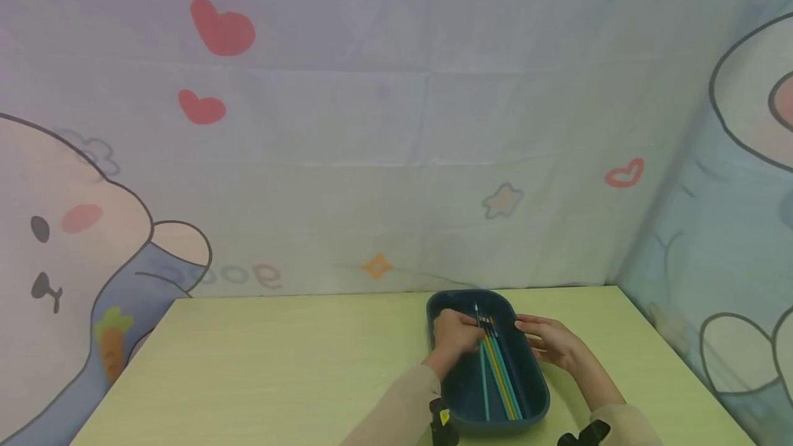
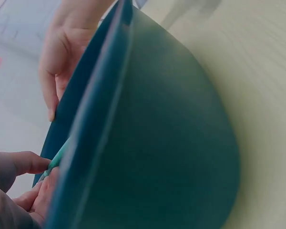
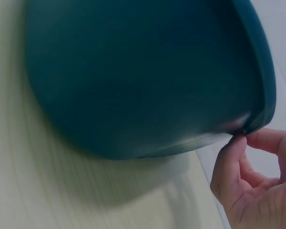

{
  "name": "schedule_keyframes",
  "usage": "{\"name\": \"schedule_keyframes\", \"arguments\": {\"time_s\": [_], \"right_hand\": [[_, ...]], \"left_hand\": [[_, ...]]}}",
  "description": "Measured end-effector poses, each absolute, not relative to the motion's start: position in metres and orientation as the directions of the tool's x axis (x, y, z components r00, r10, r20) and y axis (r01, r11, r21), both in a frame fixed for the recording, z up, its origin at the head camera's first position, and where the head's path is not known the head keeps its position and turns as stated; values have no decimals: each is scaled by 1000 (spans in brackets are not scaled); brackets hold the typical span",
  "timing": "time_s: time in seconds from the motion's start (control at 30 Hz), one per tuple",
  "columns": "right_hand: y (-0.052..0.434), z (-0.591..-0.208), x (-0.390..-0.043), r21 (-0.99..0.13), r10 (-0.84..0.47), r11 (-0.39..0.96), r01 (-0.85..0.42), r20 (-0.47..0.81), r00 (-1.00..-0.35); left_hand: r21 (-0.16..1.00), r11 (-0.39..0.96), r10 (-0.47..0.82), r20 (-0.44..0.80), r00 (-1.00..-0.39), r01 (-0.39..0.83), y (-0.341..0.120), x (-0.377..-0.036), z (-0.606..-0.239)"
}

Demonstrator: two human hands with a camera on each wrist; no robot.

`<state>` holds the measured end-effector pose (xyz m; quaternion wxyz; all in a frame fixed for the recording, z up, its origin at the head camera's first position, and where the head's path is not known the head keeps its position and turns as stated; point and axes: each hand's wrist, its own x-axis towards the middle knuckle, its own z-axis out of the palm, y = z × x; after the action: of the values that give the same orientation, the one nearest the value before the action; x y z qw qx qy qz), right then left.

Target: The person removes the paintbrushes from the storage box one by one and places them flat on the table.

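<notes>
Dark teal plastic tray (image 1: 533, 391), long with rounded ends, sits on a pale yellow-green table (image 1: 279, 370) at about five o'clock in the head view. Several thin pencils (image 1: 498, 374), teal and yellow, lie lengthwise inside it. At the tray's ten o'clock, the left hand (image 1: 455, 336) reaches in, fingers curled and pinching the pencils near their far ends. At two o'clock, the right hand (image 1: 548, 339) rests against the rim, fingers loosely bent, one fingertip (image 3: 236, 140) touching the edge. A cartoon-printed cloth (image 1: 372, 122) hangs behind.
</notes>
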<state>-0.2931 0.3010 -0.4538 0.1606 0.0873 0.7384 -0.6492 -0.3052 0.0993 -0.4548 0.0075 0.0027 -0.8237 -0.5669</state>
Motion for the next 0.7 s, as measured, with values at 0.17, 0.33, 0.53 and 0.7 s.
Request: {"name": "schedule_keyframes", "arguments": {"time_s": [0.17, 0.33, 0.53, 0.7], "right_hand": [[301, -454, -293, -932, -86, 137, 336, -349, -933], [302, -454, -293, -933, -90, 130, 335, -347, -934], [300, -452, -292, -931, -79, 144, 336, -349, -934], [299, -452, -290, -932, -77, 148, 330, -344, -936]], "left_hand": [[948, 317, -20, -16, -1000, -21, 96, -304, -452], [977, 207, 11, -46, -999, -42, 94, -302, -447], [982, 185, 8, -30, -1000, -28, 89, -298, -440], [986, 163, 19, -21, -1000, -18, 83, -297, -438]]}}
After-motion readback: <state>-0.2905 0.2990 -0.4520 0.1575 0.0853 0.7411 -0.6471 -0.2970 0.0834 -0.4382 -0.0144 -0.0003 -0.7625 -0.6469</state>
